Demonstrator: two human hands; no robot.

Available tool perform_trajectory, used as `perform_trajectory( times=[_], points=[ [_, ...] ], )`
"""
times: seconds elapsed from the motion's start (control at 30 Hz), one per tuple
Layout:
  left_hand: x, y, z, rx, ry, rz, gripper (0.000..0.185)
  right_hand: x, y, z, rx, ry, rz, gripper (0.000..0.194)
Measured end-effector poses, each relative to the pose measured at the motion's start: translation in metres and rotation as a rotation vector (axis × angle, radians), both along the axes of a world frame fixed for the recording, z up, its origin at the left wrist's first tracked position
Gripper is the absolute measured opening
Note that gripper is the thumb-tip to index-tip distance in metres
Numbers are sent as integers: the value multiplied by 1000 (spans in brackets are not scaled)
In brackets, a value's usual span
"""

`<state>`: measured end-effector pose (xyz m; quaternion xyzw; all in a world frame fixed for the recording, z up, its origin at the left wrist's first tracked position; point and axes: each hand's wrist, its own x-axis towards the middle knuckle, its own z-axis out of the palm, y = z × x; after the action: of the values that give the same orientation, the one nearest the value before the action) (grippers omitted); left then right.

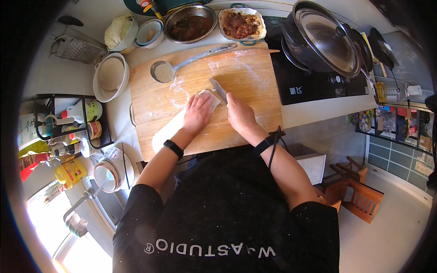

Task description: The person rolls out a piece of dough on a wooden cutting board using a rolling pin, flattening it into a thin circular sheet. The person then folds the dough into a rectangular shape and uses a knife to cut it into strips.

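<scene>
A long, pale strip of dough (pixel 169 134) lies slantwise on the wooden board (pixel 245 78). My left hand (pixel 198 111) rests on its upper end, fingers together over the top. In my right hand (pixel 239 111) is a knife (pixel 218 89), its blade pointing up and left, just right of the dough's end. Whether the blade touches the dough I cannot tell. A metal ladle (pixel 164 72) holding flour lies on the board above my hands, beside a slender wooden rolling pin (pixel 251 52). White flour is scattered over the wood.
Behind the board stand a metal bowl of dark sauce (pixel 191 24), a dish of cooked food (pixel 241 24) and a bowl of cabbage (pixel 117 32). A lidded pot (pixel 324 37) sits on the black cooktop (pixel 307 90) at right. A white colander (pixel 111 76) and bottle rack (pixel 53 99) are at left.
</scene>
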<state>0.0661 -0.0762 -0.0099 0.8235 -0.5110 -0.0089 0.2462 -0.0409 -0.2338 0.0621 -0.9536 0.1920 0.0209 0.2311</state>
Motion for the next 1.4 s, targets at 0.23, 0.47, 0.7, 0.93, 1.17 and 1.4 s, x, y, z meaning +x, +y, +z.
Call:
perform_trajectory(
  times=[0.23,0.47,0.7,0.93,1.17,1.4],
  points=[
    [-1,4,3,32,18,50,43,-4,13,13,-142,69,107,15],
    [0,4,5,77,75,51,42,4,20,10,-268,57,133,12],
    [1,6,3,80,100,42,44,13,19,5,-101,211,100,16],
    [1,6,2,32,84,21,46,14,10,-11,29,61,32,22],
    [0,14,4,-7,36,25,45,8,-7,3,56,50,3,27],
    [0,9,10,13,82,46,45,9,14,16,-133,100,146,13]
  ],
)
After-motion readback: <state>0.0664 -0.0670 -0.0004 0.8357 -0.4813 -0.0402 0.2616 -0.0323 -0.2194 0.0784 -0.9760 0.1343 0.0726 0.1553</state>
